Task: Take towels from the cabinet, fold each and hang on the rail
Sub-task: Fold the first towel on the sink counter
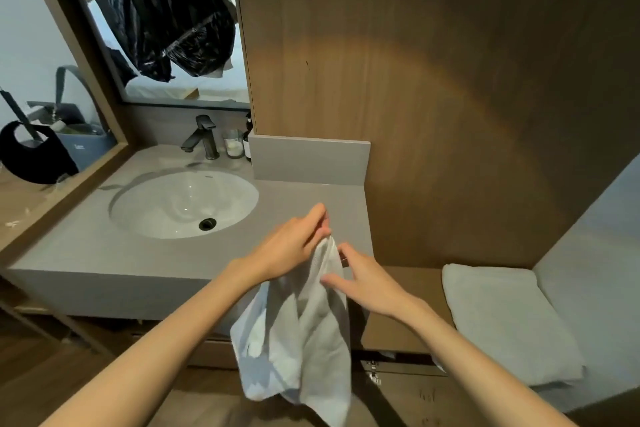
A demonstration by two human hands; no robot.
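A small white towel (pixel 304 336) hangs crumpled in front of the grey vanity counter (pixel 86 253), in the middle of the view. My left hand (pixel 294 246) pinches its top corner from the left. My right hand (pixel 367 284) is at the towel's right side, thumb touching the cloth and fingers near its upper edge. A second white towel (pixel 502 319) lies folded flat on a low shelf at the right. No rail is in view.
A white oval sink (pixel 145 215) with a dark faucet (pixel 202 139) is set in the counter on the left. A glass (pixel 233 144) and a dark bottle (pixel 247 139) stand by the mirror (pixel 207 55). A wooden wall panel (pixel 433 80) rises behind. A cabinet hinge (pixel 373 373) shows below.
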